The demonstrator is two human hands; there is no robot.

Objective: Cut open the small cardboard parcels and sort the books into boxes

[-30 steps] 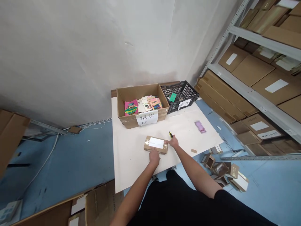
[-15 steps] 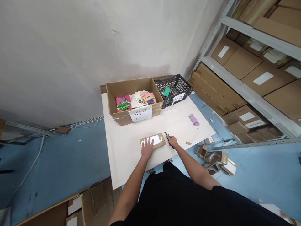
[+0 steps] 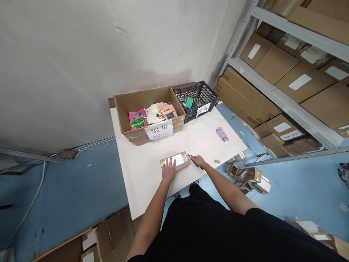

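A small taped cardboard box (image 3: 184, 163) with a white label lies on the white table (image 3: 141, 182). My left hand (image 3: 169, 170) rests flat on its left part, fingers spread. In my right hand (image 3: 199, 161) is a box cutter (image 3: 192, 158), black with a bit of yellow, my fingers wrapped round it. The cutter's tip is at the right end of the box; whether it touches the tape is too small to tell.
Behind stand a large carton (image 3: 125, 136) holding books and a black plastic crate (image 3: 205, 105). A blurred purple item (image 3: 222, 134) and a cardboard scrap (image 3: 217, 161) lie to the right. Opened small boxes (image 3: 245, 175) lie on the floor; shelving (image 3: 272, 89) stands right.
The cutter in my right hand has turned and come closer to the right end of the box. My left hand stays on the box. The whole view has shifted slightly.
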